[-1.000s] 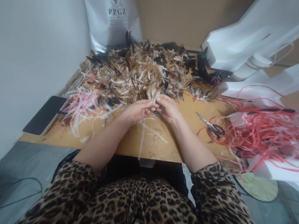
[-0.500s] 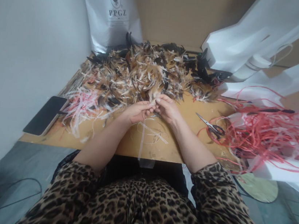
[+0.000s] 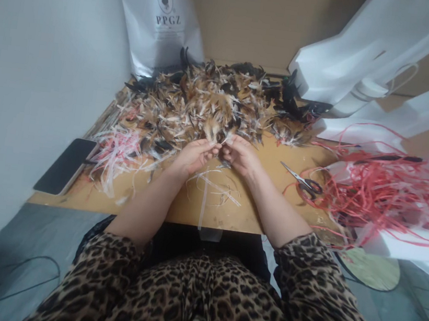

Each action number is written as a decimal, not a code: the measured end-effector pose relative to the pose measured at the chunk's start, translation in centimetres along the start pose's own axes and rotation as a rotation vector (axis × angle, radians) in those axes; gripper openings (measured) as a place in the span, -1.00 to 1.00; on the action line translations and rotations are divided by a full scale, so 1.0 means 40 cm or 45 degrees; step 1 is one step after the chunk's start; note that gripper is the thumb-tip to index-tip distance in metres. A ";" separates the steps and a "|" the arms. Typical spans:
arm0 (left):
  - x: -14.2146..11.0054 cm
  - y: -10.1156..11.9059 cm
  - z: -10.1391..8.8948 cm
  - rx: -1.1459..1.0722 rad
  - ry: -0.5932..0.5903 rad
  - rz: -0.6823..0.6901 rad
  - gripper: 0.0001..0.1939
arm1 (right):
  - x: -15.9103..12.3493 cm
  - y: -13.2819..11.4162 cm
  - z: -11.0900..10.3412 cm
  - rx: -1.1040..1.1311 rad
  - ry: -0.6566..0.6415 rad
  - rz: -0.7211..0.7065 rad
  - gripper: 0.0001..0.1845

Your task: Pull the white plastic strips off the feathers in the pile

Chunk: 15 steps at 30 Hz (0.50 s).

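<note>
My left hand (image 3: 198,156) is closed in a pinch on a small tuft of tan and white feathers (image 3: 212,128), which points away from me. Just to its right, my right hand (image 3: 242,156) pinches too, with a pale feather end at its fingertips. A thin white piece, perhaps a quill or a strand, spans the narrow gap between the hands. Right behind them lies a big heap of brown, white and black feathers (image 3: 198,100). Below the hands, loose white plastic strips (image 3: 204,196) rest on the wooden table (image 3: 169,202).
Scissors (image 3: 302,180) lie right of my hands, beside a tangle of red plastic ribbon (image 3: 383,196). At left are a phone (image 3: 64,166) and a bunch of pink and white strips (image 3: 115,155). A silvery bag (image 3: 162,43) stands behind; white sheeting (image 3: 342,56) rises at back right.
My hands were together on one feather tuft; now their fingertips have parted slightly. The tuft has shifted a little left with my left hand, and a thin white piece shows between them.
</note>
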<state>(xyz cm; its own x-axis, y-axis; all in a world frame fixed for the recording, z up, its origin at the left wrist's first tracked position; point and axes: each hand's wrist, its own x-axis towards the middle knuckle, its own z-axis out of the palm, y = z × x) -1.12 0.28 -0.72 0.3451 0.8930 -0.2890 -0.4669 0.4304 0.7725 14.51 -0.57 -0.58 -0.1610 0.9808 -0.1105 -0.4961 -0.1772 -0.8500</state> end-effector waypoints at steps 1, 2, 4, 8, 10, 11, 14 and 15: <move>0.000 -0.002 -0.001 0.024 -0.007 -0.003 -0.93 | 0.000 0.002 0.000 -0.038 0.003 -0.012 -0.62; 0.001 -0.004 -0.002 0.050 -0.019 -0.008 -0.95 | -0.001 0.004 0.000 -0.089 0.007 -0.022 -0.63; 0.001 -0.009 -0.002 0.089 -0.048 -0.017 -0.97 | -0.002 0.008 -0.001 -0.203 0.024 -0.053 -0.65; 0.001 -0.013 -0.002 0.107 -0.053 -0.023 -0.97 | -0.006 0.012 0.000 -0.387 0.065 -0.132 -0.72; 0.000 -0.012 -0.002 0.109 -0.049 -0.020 -0.97 | -0.007 0.010 0.001 -0.440 0.086 -0.170 -0.75; 0.000 -0.012 -0.002 0.110 -0.050 -0.018 -0.97 | -0.008 0.009 0.002 -0.463 0.098 -0.189 -0.76; -0.001 -0.012 -0.001 0.115 -0.052 -0.016 -0.95 | -0.009 0.006 0.006 -0.526 0.126 -0.224 -0.77; -0.002 -0.013 -0.001 0.120 -0.051 -0.014 -0.94 | -0.009 0.005 0.007 -0.544 0.131 -0.227 -0.77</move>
<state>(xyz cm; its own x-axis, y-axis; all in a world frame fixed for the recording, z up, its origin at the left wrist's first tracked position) -0.93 -0.01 -1.11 0.3827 0.8816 -0.2761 -0.3849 0.4239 0.8198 14.22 -0.99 -0.57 -0.0089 0.9997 0.0244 -0.1097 0.0233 -0.9937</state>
